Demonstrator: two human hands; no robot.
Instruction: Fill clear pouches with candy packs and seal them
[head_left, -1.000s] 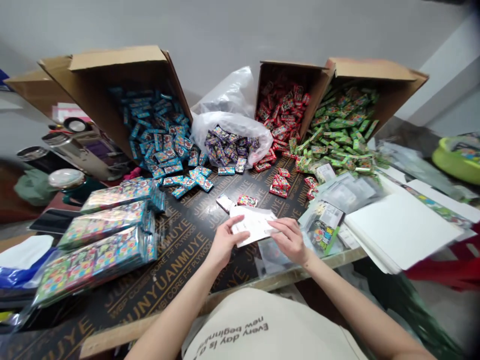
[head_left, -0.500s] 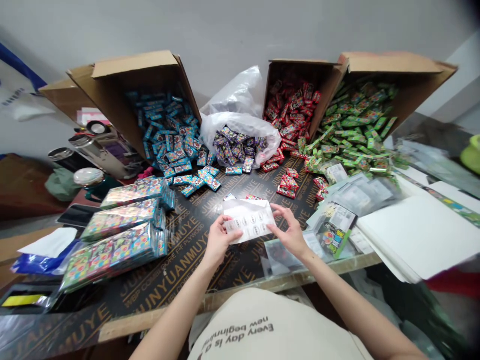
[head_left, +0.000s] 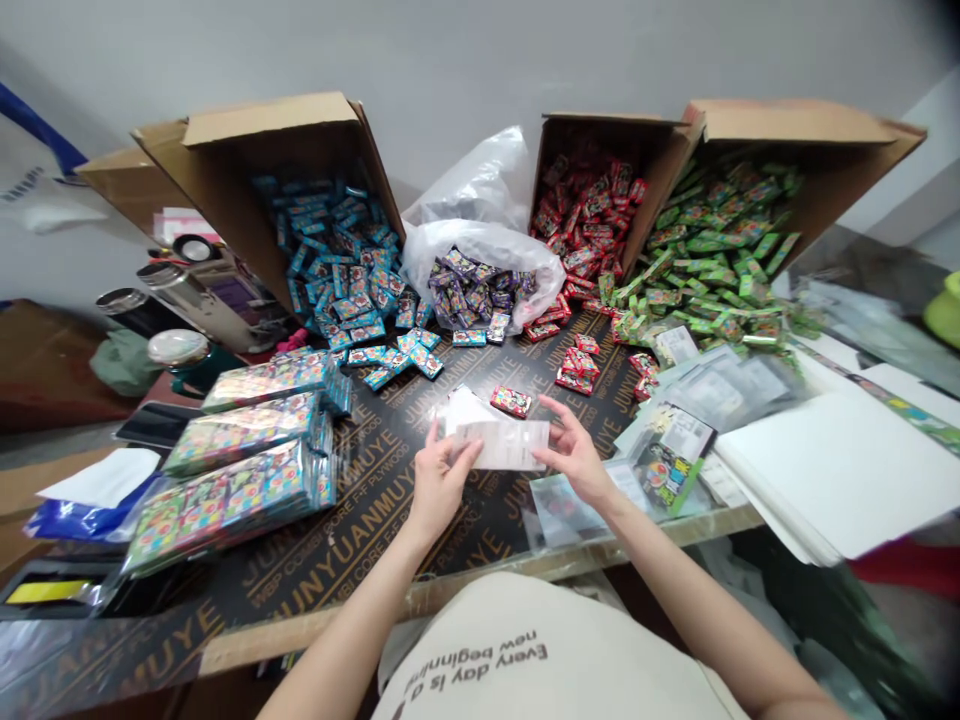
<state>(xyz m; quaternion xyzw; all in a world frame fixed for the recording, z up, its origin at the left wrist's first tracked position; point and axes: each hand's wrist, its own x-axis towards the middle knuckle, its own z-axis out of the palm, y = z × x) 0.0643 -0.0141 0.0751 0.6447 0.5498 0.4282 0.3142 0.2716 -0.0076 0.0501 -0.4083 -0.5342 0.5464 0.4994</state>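
My left hand (head_left: 442,478) pinches the left end of a small white sheet (head_left: 510,446), thumb on top. The sheet's right end sits between the thumb and fingers of my right hand (head_left: 577,455). Its surface looks glossy and slightly see-through, and the print on it is blurred. Just behind its left part shows another white paper piece (head_left: 466,405); I cannot tell whether the two are joined. A red candy-like packet (head_left: 511,401) lies on the black printed board (head_left: 375,520), right beyond the sheet.
Cardboard boxes hold blue packets (head_left: 345,270), red packets (head_left: 592,220) and green packets (head_left: 720,250). Purple packets (head_left: 472,285) fill a clear plastic bag (head_left: 536,270). Wrapped stacks (head_left: 225,490) stand at left. Clear sleeves (head_left: 720,385) and white cards (head_left: 840,460) lie at right.
The sheet has tipped and moved slightly lower, so its oval prints no longer show clearly. The red packet behind it has come into fuller view. Both hands keep their hold.
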